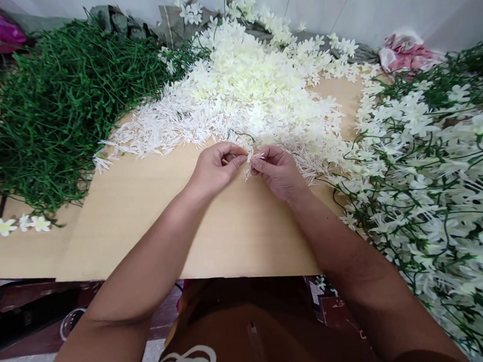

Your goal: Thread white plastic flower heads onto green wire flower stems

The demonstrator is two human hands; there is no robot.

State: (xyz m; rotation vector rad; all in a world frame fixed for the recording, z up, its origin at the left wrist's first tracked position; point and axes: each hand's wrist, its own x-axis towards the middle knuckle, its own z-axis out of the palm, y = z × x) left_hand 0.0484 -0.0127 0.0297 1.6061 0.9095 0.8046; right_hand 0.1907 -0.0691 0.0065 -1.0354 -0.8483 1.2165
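Note:
Over the middle of the cardboard sheet (pixel 152 210), my two hands meet fingertip to fingertip. My left hand (pixel 222 163) pinches a small white artificial flower (pixel 249 157). Thumb and fingers of my right hand (pixel 277 170) are closed on thin white stamen strands (pixel 258 155) beside it. A bit of dark green stem shows just behind the fingertips. Beyond my hands lies a heap of loose white petals (pixel 254 79), with a spread of white stamens (pixel 165 123) along its front left edge.
Green plastic stems (pixel 72 105) are heaped at the left. White flowers on green stems (pixel 434 188) pile up along the right side. Several single blossoms (pixel 2 226) lie at the left edge. A tiled wall (pixel 336 6) stands behind.

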